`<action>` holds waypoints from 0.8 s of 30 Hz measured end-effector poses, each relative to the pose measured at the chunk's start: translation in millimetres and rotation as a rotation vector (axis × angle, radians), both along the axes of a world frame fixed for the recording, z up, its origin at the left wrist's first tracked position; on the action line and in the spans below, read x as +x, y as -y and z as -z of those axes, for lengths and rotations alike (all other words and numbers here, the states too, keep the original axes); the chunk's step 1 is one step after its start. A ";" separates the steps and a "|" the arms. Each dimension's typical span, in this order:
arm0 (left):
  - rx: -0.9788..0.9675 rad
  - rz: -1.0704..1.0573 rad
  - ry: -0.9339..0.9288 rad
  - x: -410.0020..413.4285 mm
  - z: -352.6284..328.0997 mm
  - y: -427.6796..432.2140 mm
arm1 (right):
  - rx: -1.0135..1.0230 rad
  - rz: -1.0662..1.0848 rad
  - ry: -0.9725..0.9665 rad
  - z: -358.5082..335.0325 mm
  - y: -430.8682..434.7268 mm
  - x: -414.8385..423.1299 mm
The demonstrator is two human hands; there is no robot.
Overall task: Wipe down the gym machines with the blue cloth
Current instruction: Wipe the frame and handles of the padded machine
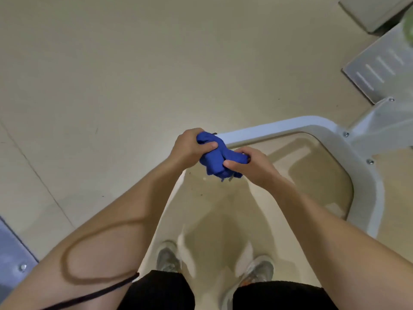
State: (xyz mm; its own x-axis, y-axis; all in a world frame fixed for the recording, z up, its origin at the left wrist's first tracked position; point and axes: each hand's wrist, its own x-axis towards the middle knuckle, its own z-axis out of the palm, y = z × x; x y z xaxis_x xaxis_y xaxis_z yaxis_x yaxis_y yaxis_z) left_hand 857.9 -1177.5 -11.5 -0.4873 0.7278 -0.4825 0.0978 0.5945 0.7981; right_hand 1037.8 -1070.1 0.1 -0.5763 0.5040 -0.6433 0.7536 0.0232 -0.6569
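Note:
A bunched blue cloth (216, 157) hangs between my two hands above the beige floor. My left hand (191, 147) grips its upper left part with fingers and thumb curled round it. My right hand (249, 164) grips its right end, thumb pressed into the folds. Just behind the cloth runs the white curved base tube of a gym machine (319, 126), which bends and continues down the right side. Whether the cloth touches the tube cannot be told.
A grey metal footplate (380, 70) with ribs sits at the upper right, joined to the white frame by bolts. Another grey plate (13, 249) with a bolt lies at the lower left. My shoes (259, 271) stand on the beige floor inside the frame's curve.

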 end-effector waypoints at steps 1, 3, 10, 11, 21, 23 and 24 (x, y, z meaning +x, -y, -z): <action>0.009 0.018 -0.011 -7.4 17.5 -7.2 | 0.027 -0.008 -0.001 24.0 -4.2 -5.7; 0.019 0.067 -0.032 -21.4 52.3 -24.0 | 0.102 -0.014 -0.008 65.3 -11.1 -17.3; 0.014 0.109 0.107 -67.1 149.9 -71.2 | 0.050 0.235 -0.126 173.3 -42.1 -38.3; -0.001 0.137 0.163 -72.4 161.3 -74.7 | 0.057 0.292 -0.113 186.6 -45.9 -39.2; 0.023 0.236 0.234 -63.5 214.3 -95.9 | 0.438 0.293 -0.113 236.9 -30.3 -70.4; 0.061 0.257 0.197 -60.9 213.4 -97.8 | 0.351 0.377 -0.142 234.0 -36.4 -77.6; 0.085 0.269 0.131 -62.4 212.6 -99.1 | 0.318 0.416 -0.151 232.5 -41.3 -78.0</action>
